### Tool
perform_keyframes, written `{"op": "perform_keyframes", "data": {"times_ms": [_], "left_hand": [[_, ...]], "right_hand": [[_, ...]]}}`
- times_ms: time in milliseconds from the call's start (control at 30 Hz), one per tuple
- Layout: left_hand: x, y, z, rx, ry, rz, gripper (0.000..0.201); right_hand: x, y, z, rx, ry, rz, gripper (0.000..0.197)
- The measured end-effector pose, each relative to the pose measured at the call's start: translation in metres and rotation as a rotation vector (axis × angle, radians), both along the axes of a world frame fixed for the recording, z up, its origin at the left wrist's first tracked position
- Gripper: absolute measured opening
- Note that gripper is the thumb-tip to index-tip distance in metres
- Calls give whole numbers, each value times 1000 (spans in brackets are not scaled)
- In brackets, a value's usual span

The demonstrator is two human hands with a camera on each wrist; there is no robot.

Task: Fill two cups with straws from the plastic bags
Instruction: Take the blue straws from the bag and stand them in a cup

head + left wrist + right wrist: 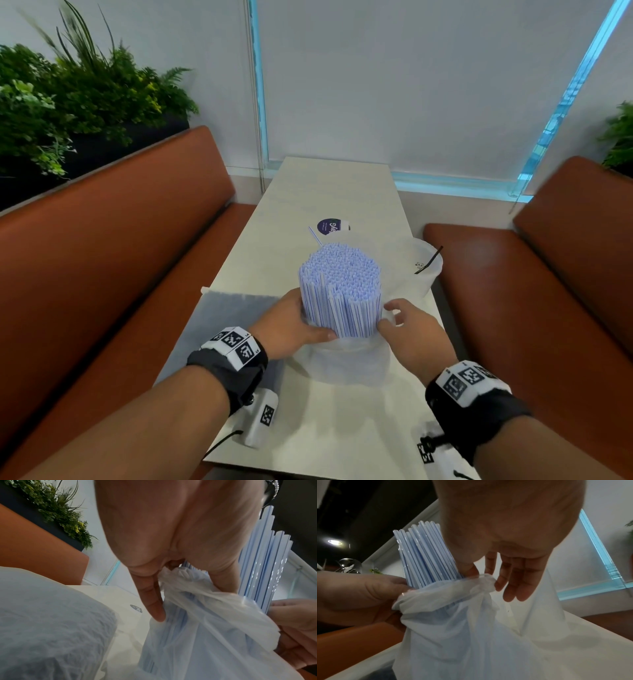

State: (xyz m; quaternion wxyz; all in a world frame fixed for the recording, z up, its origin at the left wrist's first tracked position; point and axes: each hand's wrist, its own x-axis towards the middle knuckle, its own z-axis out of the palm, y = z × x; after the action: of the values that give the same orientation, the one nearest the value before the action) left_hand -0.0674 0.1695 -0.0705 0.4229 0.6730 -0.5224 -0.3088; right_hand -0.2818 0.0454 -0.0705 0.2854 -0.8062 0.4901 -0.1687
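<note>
Both wrists low in frame, our left hand (291, 325) and right hand (407, 329) pinched the plastic bag (453, 628) rim around the upright straws (340, 291) at mid-frame on the bench (325, 192); peeling evenly downward seemed best.

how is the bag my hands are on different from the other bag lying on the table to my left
The bag under your left hand and right hand stands upright; the other bag lies flat on the table. The upright bag is open and bunched down, with a bundle of blue straws sticking out of its top; the flat bag shows no straws sticking out. Both are thin, pale, see-through plastic.
</note>
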Motion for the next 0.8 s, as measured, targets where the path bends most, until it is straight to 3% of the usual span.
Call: {"op": "perform_keyframes", "data": {"times_ms": [133,233,367,467,567,633,667,733,800], "left_hand": [[0,-1,-2,3,3,4,56],[0,0,-3,11,15,7,59],[2,1,0,12,5,1,54],[5,-2,3,21,7,-2,52],[6,-3,4,29,6,-6,49],[6,-2,4,27,-2,-2,46],[6,-1,4,21,-5,2,45],[7,0,5,16,8,17,44],[6,-1,4,25,22,27,45]], "right_hand": [[6,-9,9,31,127,42,20],[9,-17,7,61,86,123,20],[12,-19,6,-38,-284,103,11],[17,-14,13,-115,-530,115,23],[19,-10,18,-101,-635,156,36],[15,-6,16,-97,-632,139,25],[11,-4,12,-68,-616,120,29],[1,-2,-5,92,-528,123,78],[-6,4,-22,287,-405,237,120]]}}
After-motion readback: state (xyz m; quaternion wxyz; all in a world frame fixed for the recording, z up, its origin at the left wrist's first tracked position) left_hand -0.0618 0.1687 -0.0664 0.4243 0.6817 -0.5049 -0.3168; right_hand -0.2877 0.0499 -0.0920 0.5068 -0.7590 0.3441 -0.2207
